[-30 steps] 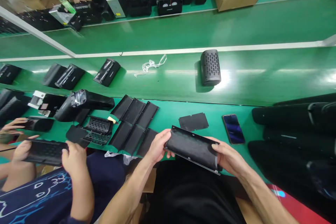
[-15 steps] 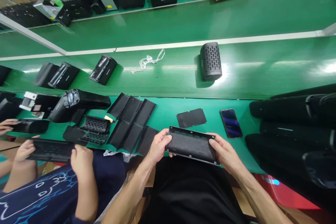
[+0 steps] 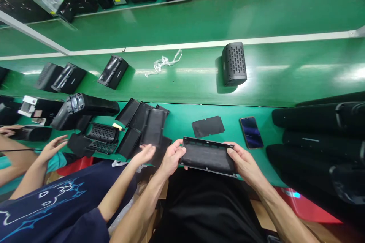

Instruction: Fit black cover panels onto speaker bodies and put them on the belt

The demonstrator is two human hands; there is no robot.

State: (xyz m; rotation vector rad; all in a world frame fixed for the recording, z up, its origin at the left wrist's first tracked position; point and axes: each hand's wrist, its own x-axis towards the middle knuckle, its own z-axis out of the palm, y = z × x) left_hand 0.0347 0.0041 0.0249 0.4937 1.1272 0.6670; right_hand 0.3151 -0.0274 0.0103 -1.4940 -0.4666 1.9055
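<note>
A black rectangular plastic panel (image 3: 208, 155) with a raised rim and small screw tabs is held over my lap, its hollow side up. My left hand (image 3: 173, 157) grips its left end, thumb on the rim. At the right end, my right hand (image 3: 242, 161) closes on it in the same way. Just beyond the panel, a thin black sheet with notched edges (image 3: 208, 126) lies flat on the green bench (image 3: 182, 115). A phone (image 3: 251, 133) rests to the right of that sheet.
Several black panels (image 3: 132, 112) lie to the left, beside a co-worker's hand (image 3: 146, 153). Large dark rounded pieces (image 3: 316, 121) are stacked at the right. Farther back, a black speaker with a perforated grille (image 3: 234, 63) and a clear plastic strip (image 3: 164, 63) sit on the green conveyor (image 3: 194, 87).
My hands and the panel stay almost still. The co-worker has moved a black panel from over their lap onto the panels at my left. The items on the conveyor appear slightly shifted in view.
</note>
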